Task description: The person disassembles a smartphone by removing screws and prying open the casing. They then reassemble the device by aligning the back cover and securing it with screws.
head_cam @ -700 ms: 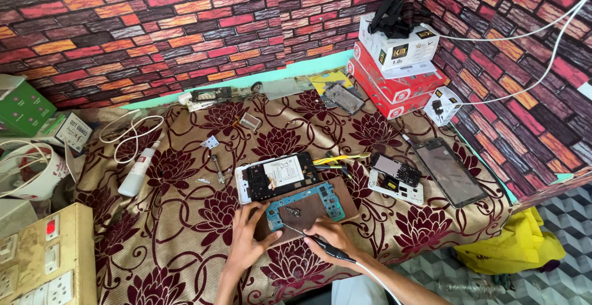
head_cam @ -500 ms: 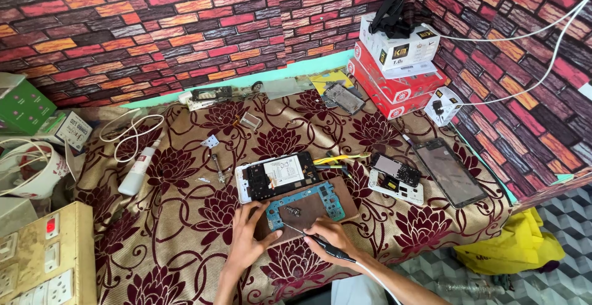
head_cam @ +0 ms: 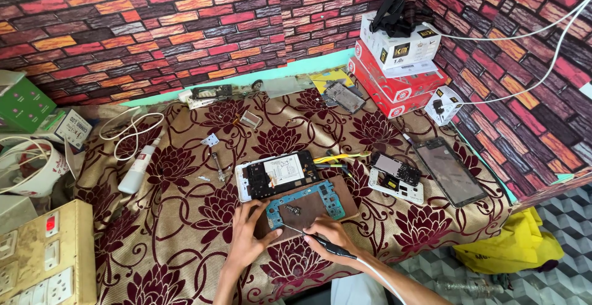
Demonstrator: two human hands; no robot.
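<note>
A blue phone circuit board (head_cam: 306, 199) lies on a brown mat near the table's front edge. My left hand (head_cam: 250, 233) rests on the mat's left end, its fingers pressing down beside the board. My right hand (head_cam: 327, 234) grips a black corded soldering iron (head_cam: 333, 249), whose thin tip points left onto the mat below the board. Just behind the board lies an opened white phone frame (head_cam: 277, 176) with its black insides showing.
A flowered maroon cloth (head_cam: 185, 218) covers the table. On it lie a second opened phone (head_cam: 396, 176), a dark phone screen (head_cam: 450, 170), a white bottle (head_cam: 137, 168) and yellow tweezers (head_cam: 333, 157). Red and white boxes (head_cam: 394, 64) stand back right; a socket board (head_cam: 46, 262) is front left.
</note>
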